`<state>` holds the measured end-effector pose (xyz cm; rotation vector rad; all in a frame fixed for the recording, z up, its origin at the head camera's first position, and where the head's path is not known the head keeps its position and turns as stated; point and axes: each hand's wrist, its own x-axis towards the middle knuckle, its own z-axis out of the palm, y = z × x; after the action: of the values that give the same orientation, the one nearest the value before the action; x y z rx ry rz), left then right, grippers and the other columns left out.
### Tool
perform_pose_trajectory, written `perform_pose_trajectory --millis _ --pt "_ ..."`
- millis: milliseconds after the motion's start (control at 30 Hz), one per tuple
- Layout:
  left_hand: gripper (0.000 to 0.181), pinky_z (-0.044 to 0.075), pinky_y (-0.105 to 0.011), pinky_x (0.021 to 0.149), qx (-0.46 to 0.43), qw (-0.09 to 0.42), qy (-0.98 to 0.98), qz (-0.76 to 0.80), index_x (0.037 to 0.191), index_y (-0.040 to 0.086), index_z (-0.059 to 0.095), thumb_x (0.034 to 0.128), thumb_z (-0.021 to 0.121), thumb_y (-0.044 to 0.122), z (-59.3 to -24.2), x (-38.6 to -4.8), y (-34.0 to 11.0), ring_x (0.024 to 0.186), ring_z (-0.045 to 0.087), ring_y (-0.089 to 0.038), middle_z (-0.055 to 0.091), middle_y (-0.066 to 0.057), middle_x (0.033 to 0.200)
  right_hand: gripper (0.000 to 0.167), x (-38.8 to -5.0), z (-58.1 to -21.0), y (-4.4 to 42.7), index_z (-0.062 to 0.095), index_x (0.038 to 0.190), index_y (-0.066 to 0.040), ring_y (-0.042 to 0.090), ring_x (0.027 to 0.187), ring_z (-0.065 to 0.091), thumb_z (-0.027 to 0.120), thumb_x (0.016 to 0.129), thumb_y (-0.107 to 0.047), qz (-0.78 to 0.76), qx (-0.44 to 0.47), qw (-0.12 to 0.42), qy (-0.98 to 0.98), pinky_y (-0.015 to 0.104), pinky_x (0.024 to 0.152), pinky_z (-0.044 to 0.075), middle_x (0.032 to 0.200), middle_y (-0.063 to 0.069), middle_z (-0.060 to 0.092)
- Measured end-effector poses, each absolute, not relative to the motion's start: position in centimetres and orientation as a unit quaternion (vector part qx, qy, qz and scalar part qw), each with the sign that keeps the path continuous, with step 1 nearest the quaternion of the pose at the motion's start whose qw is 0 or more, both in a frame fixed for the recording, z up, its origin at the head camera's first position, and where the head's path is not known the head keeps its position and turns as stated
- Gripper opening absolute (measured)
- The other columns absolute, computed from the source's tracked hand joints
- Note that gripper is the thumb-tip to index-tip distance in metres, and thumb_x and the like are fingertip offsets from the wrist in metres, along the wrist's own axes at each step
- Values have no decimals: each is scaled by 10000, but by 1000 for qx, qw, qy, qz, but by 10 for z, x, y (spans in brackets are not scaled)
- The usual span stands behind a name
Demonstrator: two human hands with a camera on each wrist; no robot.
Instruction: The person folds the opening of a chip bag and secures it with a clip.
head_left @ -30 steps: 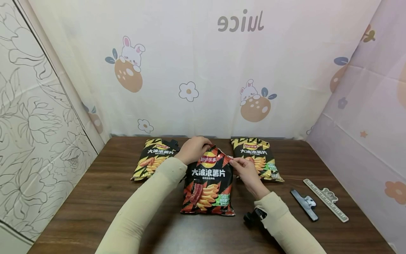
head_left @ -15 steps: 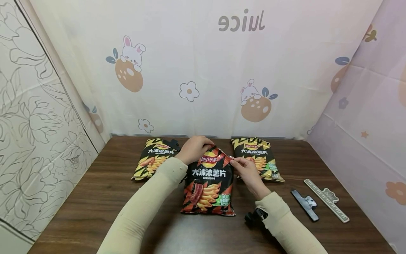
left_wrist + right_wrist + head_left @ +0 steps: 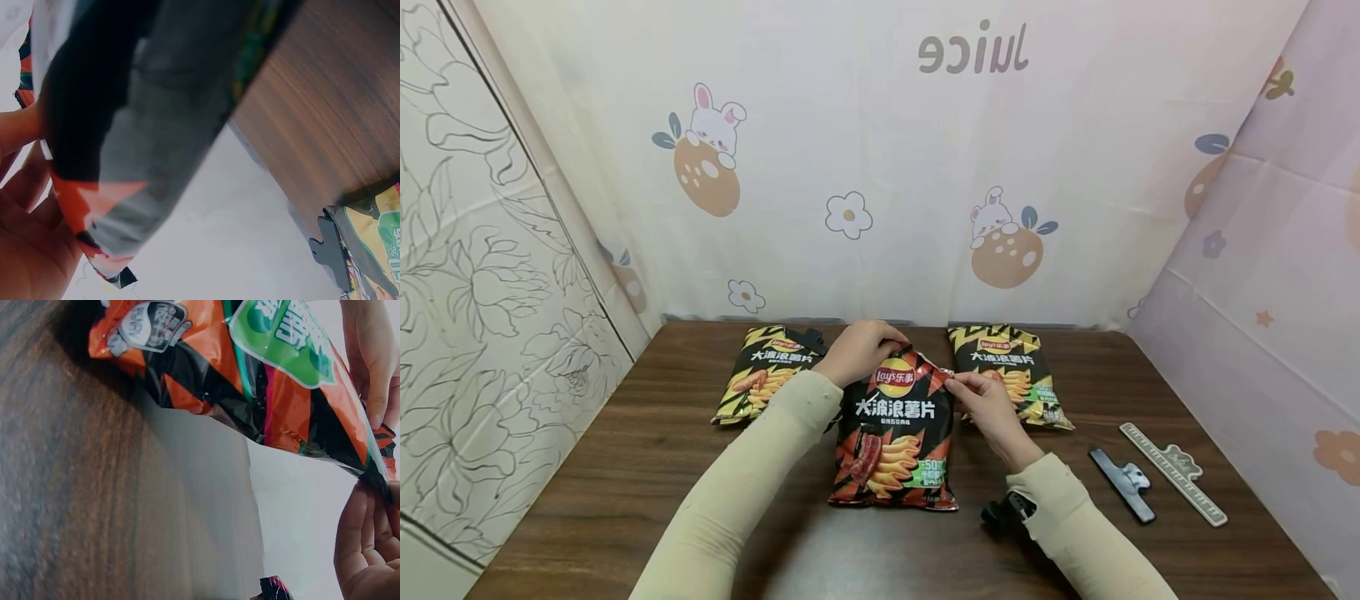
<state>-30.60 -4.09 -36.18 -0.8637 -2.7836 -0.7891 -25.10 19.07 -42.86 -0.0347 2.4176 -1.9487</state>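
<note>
A red and black bag of potato chips (image 3: 887,450) is in the middle of the table, its front facing me. My left hand (image 3: 860,354) holds its top edge; in the left wrist view the fingers (image 3: 28,181) lie along the bag's edge. With thumb and fingers, my right hand (image 3: 992,412) pinches the top right corner, which the right wrist view shows closely at the right hand (image 3: 369,550). Between the hands the top edge looks slanted and crumpled; I cannot tell whether it is torn.
Behind on the left lies a yellow and black chip bag (image 3: 767,375) with a black clip (image 3: 806,339) at its top. Another yellow and black chip bag (image 3: 1007,367) is at the back right. A dark bag clip (image 3: 1122,485) and a pale long clip (image 3: 1174,475) lie on the right.
</note>
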Motion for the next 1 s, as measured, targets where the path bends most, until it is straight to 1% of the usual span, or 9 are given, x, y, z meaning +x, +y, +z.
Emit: perform_pose_trajectory --millis 167,433,667,900,1000 --pt "214 539 -350 876 -286 66 -920 -260 1108 132 755 993 575 134 -362 -306 -42 1011 674 -177 727 -38 1112 381 -252 -430 192 673 1152 12 89 759 694 637 961 -315 -615 -11 14 788 386 753 548 953 11 719" --pt "212 539 -347 888 -277 46 -920 -273 1095 142 762 995 575 147 -361 -305 -44 1017 674 -173 730 -31 1109 346 -251 -433 192 695 1125 21 86 762 662 629 968 -280 -601 -42 -6 798 410 771 561 963 47 687" --pt "218 529 -342 905 -282 37 -917 -279 1106 154 757 997 568 141 -364 -307 -49 1040 655 -162 724 -17 1117 363 -251 -435 193 717 1088 5 106 738 641 648 951 -324 -591 -53 -15 805 395 741 563 946 96 686" --pt "226 529 -334 897 -285 29 -917 -278 1124 165 750 999 564 141 -363 -305 -52 1055 650 -159 716 -14 1138 323 -248 -434 191 723 1061 9 103 715 637 658 948 -287 -586 -60 -30 808 384 722 564 887 80 696" --pt "224 532 -329 881 -288 30 -915 -279 1124 163 750 998 566 137 -361 -304 -53 1045 652 -157 716 -16 1137 322 -247 -432 190 726 1060 -1 113 724 626 660 946 -295 -583 -60 -31 810 376 714 558 881 74 692"
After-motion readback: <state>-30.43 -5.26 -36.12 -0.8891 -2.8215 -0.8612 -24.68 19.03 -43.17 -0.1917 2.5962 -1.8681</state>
